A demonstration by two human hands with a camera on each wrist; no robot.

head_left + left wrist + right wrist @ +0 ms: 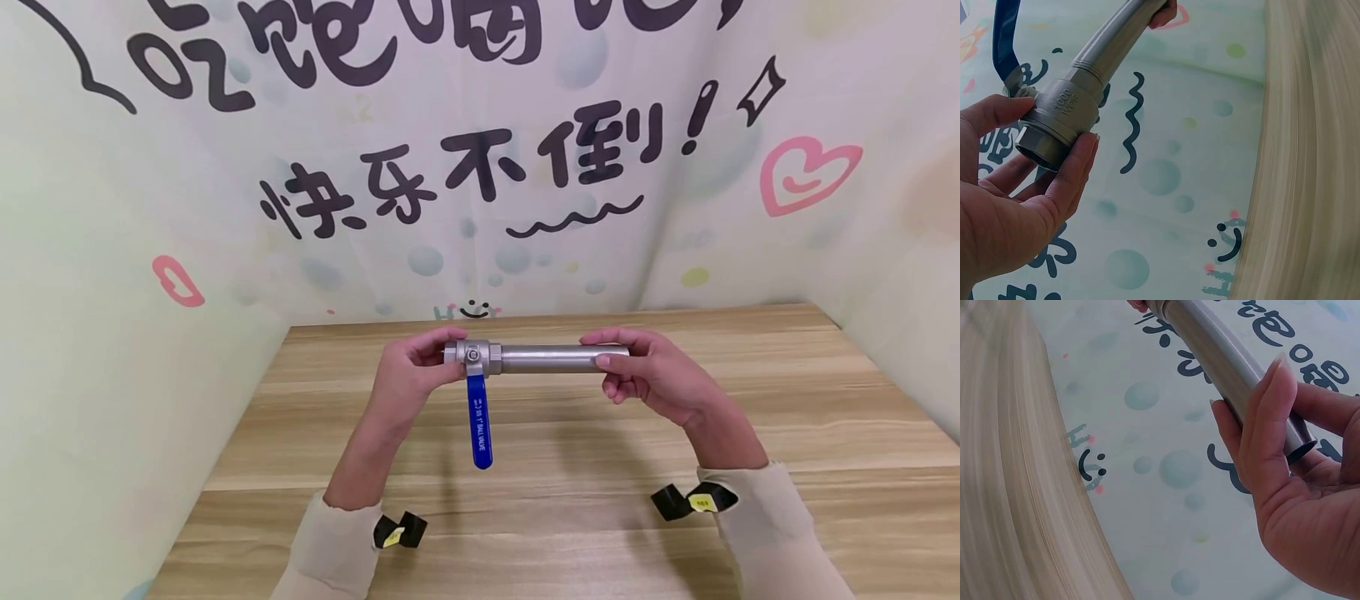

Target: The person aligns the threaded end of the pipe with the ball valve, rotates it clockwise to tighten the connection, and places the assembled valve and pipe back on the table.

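A metal ball valve (474,355) with a long blue lever handle (480,425) is joined at its right end to a straight steel pipe (551,359). Thumb and fingers of my left hand (408,371) pinch the valve body near its open hexagonal end (1041,149). At the pipe's far end, my right hand (660,375) grips the tube between thumb and fingers, its open end (1302,450) showing in the right wrist view. Valve and pipe are held level above the table, the lever pointing toward me.
Beneath the hands lies a wood-grain table (525,517). A white printed cloth (375,267) with dark characters and pink hearts stands along its back edge, and pale walls flank it. Each sleeve carries a small black wrist device (697,502).
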